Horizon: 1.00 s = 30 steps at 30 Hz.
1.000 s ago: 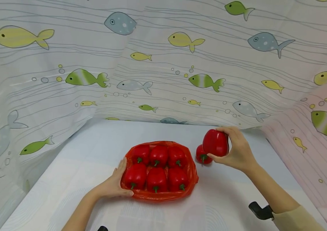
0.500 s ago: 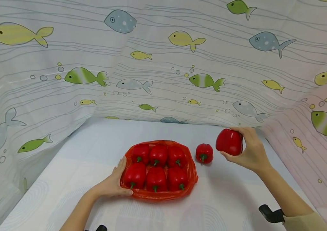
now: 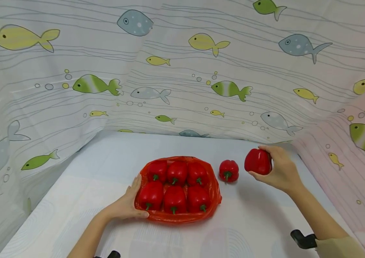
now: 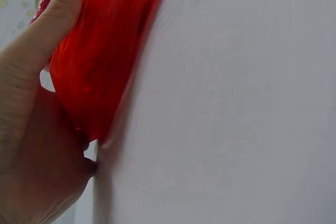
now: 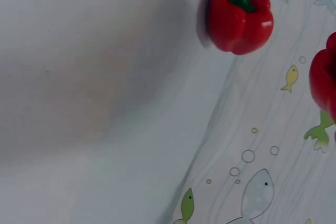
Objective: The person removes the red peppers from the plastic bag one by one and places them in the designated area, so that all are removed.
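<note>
right hand (image 3: 280, 170): thumb and fingers pinch a red pepper (image 3: 257, 161) from opposite sides, raised off the table (image 3: 250, 218); a firm hold, probably against slipping. left hand (image 3: 129, 203): fingers relaxed, laid along the left side of the red plastic bag (image 3: 216, 191), presumably steadying it. inside: six peppers (image 3: 174, 199), two rows, likely for snug fit. loose pepper (image 3: 229, 168) stands between bag and held one.

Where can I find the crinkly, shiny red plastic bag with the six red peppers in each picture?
Head: the shiny red plastic bag is just below the middle, with the bare left hand touching its left side.
Left wrist: upper left, beside the thumb.
Right wrist: not in it.
Shared landmark: the white tabletop shows in all three.
</note>
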Each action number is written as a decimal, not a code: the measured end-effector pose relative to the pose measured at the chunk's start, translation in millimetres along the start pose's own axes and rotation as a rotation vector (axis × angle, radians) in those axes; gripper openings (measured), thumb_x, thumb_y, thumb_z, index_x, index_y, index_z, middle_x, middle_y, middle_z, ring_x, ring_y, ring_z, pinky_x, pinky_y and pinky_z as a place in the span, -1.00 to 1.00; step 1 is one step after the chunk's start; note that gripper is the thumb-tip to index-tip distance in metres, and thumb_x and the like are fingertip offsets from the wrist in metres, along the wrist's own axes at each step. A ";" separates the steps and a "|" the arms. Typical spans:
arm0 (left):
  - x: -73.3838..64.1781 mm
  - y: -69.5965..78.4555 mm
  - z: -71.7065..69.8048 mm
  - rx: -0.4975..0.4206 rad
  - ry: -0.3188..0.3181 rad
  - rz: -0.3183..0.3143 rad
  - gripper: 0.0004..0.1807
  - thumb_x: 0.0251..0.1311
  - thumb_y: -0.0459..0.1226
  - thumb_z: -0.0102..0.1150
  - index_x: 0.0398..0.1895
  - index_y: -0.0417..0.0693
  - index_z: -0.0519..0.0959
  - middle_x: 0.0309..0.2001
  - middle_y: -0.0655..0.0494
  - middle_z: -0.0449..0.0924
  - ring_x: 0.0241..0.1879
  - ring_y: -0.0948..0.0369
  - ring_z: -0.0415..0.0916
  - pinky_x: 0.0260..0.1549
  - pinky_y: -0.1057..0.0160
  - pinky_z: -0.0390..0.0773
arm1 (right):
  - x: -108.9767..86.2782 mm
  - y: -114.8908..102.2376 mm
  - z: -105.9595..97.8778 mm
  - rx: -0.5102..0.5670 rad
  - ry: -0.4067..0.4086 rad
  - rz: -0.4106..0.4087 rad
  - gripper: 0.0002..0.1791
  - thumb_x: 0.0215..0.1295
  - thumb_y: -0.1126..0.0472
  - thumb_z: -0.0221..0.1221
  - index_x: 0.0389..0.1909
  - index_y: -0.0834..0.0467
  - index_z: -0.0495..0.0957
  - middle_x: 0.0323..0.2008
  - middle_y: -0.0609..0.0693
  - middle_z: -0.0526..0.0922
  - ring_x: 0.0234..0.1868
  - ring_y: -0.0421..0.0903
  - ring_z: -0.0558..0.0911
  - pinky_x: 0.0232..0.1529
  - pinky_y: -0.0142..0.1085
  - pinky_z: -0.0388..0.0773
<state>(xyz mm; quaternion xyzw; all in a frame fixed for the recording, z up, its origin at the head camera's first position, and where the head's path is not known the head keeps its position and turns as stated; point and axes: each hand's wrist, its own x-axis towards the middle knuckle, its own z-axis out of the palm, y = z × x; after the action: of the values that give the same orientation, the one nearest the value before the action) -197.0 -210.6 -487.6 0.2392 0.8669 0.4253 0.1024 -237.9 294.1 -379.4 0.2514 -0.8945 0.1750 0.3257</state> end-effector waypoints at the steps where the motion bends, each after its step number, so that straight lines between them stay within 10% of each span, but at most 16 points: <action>1: 0.5 -0.6 0.2 0.001 0.000 -0.001 0.44 -0.16 -0.03 0.50 0.45 -0.41 -0.42 0.48 -0.34 -0.52 0.43 -0.25 -0.58 0.26 -0.38 -0.40 | -2.2 3.1 3.8 0.003 -0.023 0.024 -0.04 -0.45 0.13 0.60 0.12 0.28 0.42 -0.03 0.19 0.51 -0.02 0.12 0.47 -0.38 0.13 0.63; 12: 0.5 -0.5 0.6 0.002 -0.006 -0.003 0.43 -0.14 -0.04 0.50 0.45 -0.41 -0.42 0.48 -0.33 -0.53 0.43 -0.25 -0.59 0.26 -0.38 -0.39 | -25.0 30.6 36.3 0.138 -0.375 0.378 -0.13 -0.10 0.01 0.50 0.17 0.31 0.32 0.00 0.29 0.49 0.01 0.28 0.47 -0.26 0.14 0.62; 30: 0.8 -1.4 2.3 0.025 0.007 -0.009 0.43 -0.16 -0.02 0.51 0.45 -0.43 -0.39 0.48 -0.33 -0.50 0.44 -0.24 -0.56 0.28 -0.35 -0.38 | -29.2 41.8 63.9 0.094 -0.517 0.357 -0.15 0.00 -0.02 0.43 0.23 0.32 0.33 0.04 0.31 0.48 0.03 0.28 0.47 -0.23 0.12 0.62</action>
<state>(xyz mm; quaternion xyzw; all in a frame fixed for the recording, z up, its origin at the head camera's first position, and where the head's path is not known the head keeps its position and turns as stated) -197.3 -209.4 -490.1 0.2348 0.8736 0.4147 0.0983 -273.7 307.4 -451.6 0.1413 -0.9686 0.2007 0.0397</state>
